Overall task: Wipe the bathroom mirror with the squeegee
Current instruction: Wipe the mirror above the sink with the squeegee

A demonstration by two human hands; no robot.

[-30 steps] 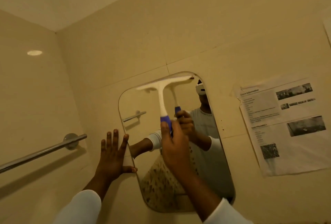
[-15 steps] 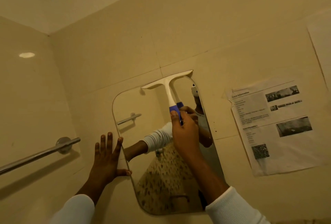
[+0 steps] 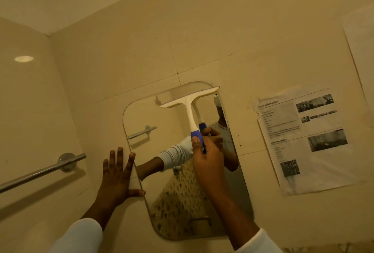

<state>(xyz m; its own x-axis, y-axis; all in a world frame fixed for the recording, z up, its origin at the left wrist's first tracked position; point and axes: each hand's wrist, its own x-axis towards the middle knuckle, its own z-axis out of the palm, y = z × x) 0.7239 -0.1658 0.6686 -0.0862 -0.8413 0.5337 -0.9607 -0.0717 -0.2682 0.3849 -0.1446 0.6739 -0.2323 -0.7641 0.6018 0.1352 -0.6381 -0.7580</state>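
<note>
squeegee (image 3: pixel 189 102), white t-shaped, on rounded glossy mirror (image 3: pixel 153 151).

You wear a white long-sleeved top: your left sleeve (image 3: pixel 81 236) is smooth, plain white cloth that stops short of the wrist above your left hand (image 3: pixel 116 175). Your right sleeve (image 3: pixel 257 242) ends partway up the forearm, leaving the rest bare down to your right hand (image 3: pixel 208 163). The reflection in the mirror (image 3: pixel 162 123) shows the same pale top with a small line of dark print just below the collar, one sleeve bunched in soft folds, and a white headset (image 3: pixel 217 100) on your head.
</note>
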